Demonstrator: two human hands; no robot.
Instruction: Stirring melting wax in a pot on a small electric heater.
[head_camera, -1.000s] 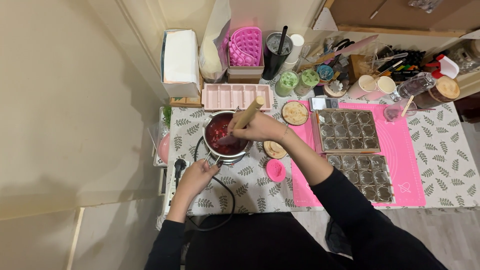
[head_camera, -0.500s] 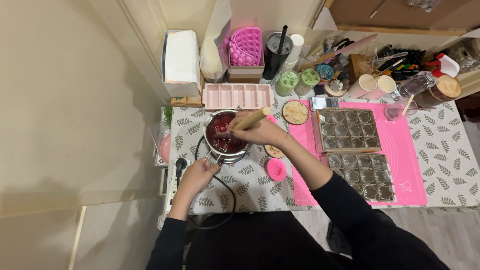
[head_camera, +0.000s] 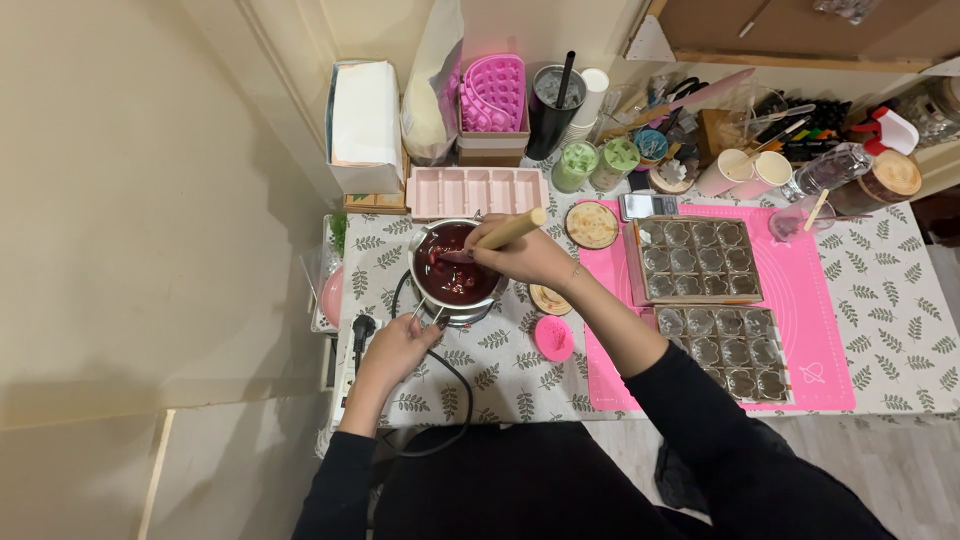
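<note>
a wooden-handled spatula (head_camera: 497, 238) is gripped by the right hand (head_camera: 522, 256), its tip dipped in the red-filled metal pot (head_camera: 453, 272). the pot's handle (head_camera: 428, 317), at its near side, is pinched by the left hand (head_camera: 398, 347).

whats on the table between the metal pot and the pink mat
In the head view, between the metal pot and the pink mat lie a round wooden disc and a small pink silicone cup, partly under the right hand.

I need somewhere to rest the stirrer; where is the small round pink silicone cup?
The small pink cup sits on the leaf-print tablecloth, just left of the pink mat.
</note>
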